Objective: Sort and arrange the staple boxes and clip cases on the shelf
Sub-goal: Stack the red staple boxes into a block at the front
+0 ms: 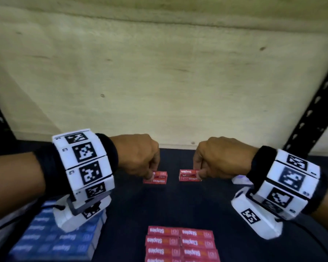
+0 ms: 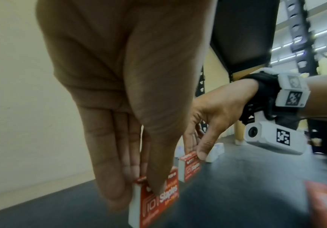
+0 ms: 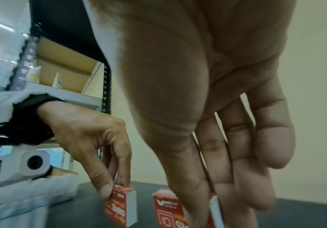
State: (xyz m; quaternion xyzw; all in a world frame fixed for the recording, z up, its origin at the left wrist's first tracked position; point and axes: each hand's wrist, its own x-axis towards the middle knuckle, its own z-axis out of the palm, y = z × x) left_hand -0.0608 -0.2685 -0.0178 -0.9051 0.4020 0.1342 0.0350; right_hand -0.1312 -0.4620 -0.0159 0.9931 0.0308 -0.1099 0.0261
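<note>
Now two red staple boxes (image 1: 155, 177) (image 1: 189, 175) held.

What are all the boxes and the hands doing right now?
Left hand: pinches left red cardboard staple box, standing on its edge.
Right hand: pinches right red cardboard staple box, standing on its edge.
Red staple boxes near front: lying flat in rows.
Blue staple boxes: flat, grouped.

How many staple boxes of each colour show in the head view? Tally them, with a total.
Red, pinched: 2, the left red box in the left hand, the right red box in the right hand.
Red, front block: 8 showing, the last row cut by the frame edge.
Blue stack: too blurred to count.
Total counted: 10.
</note>
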